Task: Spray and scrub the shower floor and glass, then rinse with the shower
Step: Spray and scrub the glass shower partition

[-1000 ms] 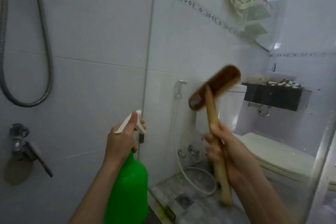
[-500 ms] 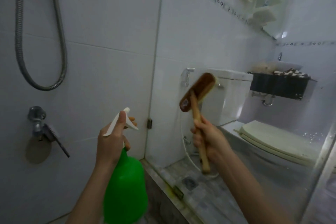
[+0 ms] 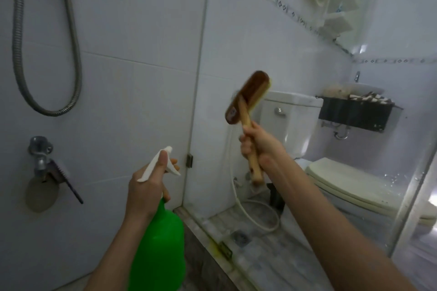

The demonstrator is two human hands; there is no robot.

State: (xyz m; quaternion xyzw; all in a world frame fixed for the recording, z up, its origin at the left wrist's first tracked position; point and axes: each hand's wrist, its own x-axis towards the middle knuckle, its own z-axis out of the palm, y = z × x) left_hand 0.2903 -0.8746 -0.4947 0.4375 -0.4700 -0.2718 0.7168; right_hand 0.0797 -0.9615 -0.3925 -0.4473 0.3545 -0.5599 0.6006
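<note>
Left hand (image 3: 149, 194) grips green spray bottle (image 3: 158, 245) at neck, finger on trigger. Right hand (image 3: 260, 144) clasps wooden brush (image 3: 246, 97), raised at glass (image 3: 236, 30); contact unclear. Judgement: glass scrub under way. Rinse not begun; shower hose (image 3: 71, 42) hangs on wall.

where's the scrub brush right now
In the head view the scrub brush is right of centre, gripped by its handle in the right hand, its head raised just left of the toilet tank, above and right of the green spray bottle.

Bare left forearm (image 3: 118, 243), bare right forearm (image 3: 319, 208)
</note>
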